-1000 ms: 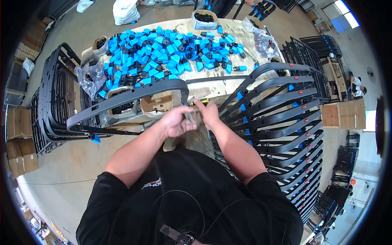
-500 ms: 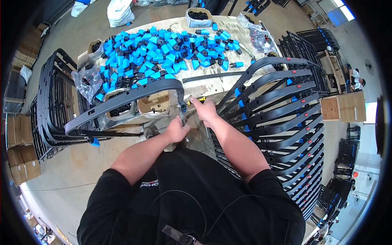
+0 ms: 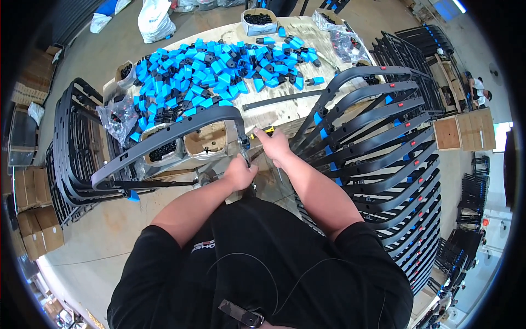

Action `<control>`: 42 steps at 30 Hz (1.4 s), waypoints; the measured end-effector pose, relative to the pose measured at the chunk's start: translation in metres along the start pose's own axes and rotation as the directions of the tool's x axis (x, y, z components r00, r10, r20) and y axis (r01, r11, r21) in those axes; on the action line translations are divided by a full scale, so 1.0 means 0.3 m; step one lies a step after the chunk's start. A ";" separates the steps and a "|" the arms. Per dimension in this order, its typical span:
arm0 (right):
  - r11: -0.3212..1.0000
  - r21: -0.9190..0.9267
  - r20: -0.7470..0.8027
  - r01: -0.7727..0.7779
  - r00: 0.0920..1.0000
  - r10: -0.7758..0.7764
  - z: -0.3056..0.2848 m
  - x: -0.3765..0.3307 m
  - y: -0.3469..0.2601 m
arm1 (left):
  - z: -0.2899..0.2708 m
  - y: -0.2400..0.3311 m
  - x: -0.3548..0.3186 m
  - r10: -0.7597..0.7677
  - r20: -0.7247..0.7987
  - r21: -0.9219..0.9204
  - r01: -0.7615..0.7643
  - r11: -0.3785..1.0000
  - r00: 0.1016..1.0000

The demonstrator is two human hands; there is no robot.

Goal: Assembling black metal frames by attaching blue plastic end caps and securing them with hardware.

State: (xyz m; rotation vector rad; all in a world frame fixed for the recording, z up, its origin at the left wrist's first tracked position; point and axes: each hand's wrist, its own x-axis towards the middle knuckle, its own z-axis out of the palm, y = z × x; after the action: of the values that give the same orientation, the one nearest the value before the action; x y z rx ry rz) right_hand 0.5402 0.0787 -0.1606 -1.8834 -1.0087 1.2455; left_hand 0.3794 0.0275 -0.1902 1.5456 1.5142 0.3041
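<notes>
— What are the hands doing?

— The left hand (image 3: 240, 173) is clenched around the near end of a curved black frame piece (image 3: 164, 137), right where that piece bends down at the near edge of the table (image 3: 285, 112). The right hand (image 3: 272, 143) sits just beside it, to the right and a little farther off, fingers closed on a tool with a yellow and black handle (image 3: 264, 131) (a screwdriver, by the look of it, though its tip is hidden).

— And where does the frame piece run?

— From the hands it arcs away to the left, over two open cardboard boxes (image 3: 205, 141) of small black parts, and ends near a blue clip (image 3: 133, 196) at the left.

— What lies on the table?

— A broad heap of blue and black plastic fittings (image 3: 219, 68) covers the far half. A straight black bar (image 3: 282, 100) lies between that heap and the hands. A clear bag of dark parts (image 3: 118, 115) sits at the left edge, and a small box of black pieces (image 3: 259, 21) at the far edge.

— To the right?

— A stack of curved black frames with blue clips (image 3: 378, 142), fanned out from beside the right hand toward the near right. More black frames (image 3: 74, 148) stand at the left of the table.
</notes>
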 end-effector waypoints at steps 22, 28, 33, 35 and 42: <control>0.970 0.181 -0.001 0.161 0.986 -0.164 0.012 0.072 0.186 | -0.013 0.068 0.008 0.008 -0.011 -0.064 -0.008 0.998 1.000; 0.981 -0.148 0.181 0.124 0.979 -0.097 0.005 -0.004 0.328 | 0.018 0.054 0.003 -0.065 0.022 0.076 0.063 0.995 0.998; 0.994 -0.112 0.220 -0.016 0.975 0.041 -0.093 -0.196 0.104 | 0.017 0.010 0.012 -0.013 -0.080 0.128 0.023 0.991 0.997; 0.996 -0.079 0.247 -0.051 0.967 0.070 -0.151 -0.237 0.027 | 0.034 0.016 0.008 0.005 -0.098 0.145 0.010 0.989 0.995; 0.986 -0.152 0.079 0.075 0.995 -0.064 -0.105 -0.125 0.140 | -0.030 0.102 -0.061 -0.119 0.078 -0.420 0.141 0.897 0.990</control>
State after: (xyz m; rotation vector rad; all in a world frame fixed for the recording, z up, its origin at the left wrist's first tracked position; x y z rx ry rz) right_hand 0.5706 0.0225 -0.1692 -1.9126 -1.2313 1.2343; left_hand 0.3890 0.0207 -0.1554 1.0940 1.3920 0.4795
